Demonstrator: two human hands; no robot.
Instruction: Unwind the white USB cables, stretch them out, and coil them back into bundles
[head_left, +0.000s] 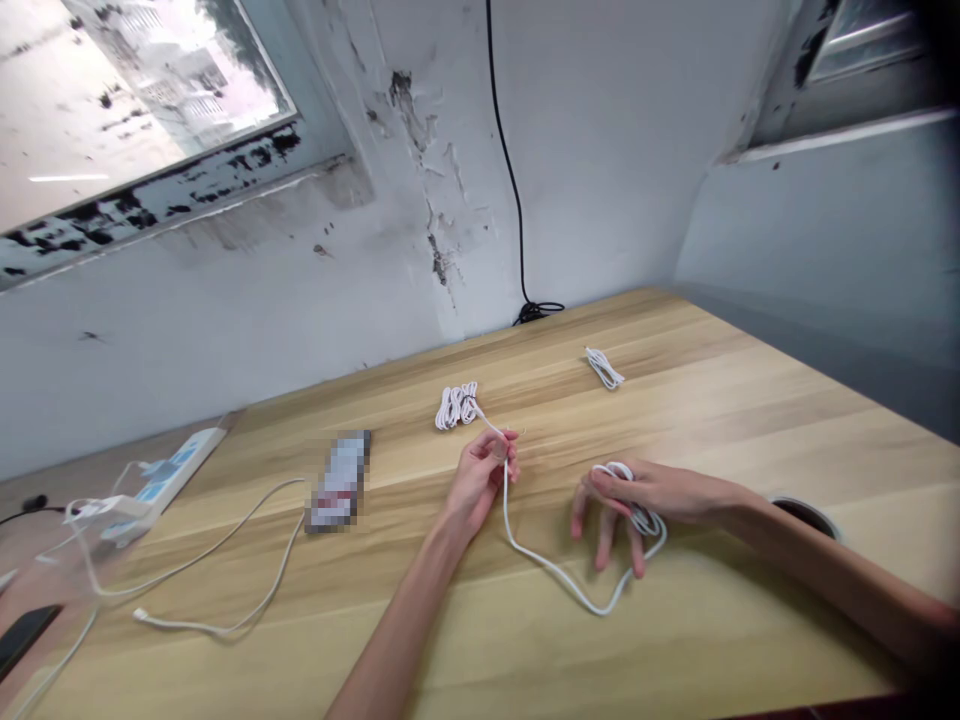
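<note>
My left hand (484, 470) pinches a white cable (551, 568) between thumb and fingers, just above the table. From that pinch one part of the cable runs up to a folded white cable bundle (456, 405), and the other sags in a slack curve toward my right hand (619, 505). My right hand holds several gathered loops of the cable under its thumb, while its other fingers point down and apart. Farther back lies a smaller coiled white cable (604, 368), apart from both hands.
A phone (341, 482) lies left of my hands, near a long white charging cable (217, 630). A power strip (169, 480) with plugs stands at the left edge. Partly behind my right forearm is a round dark object (808, 515). A black cord (517, 200) hangs down the wall.
</note>
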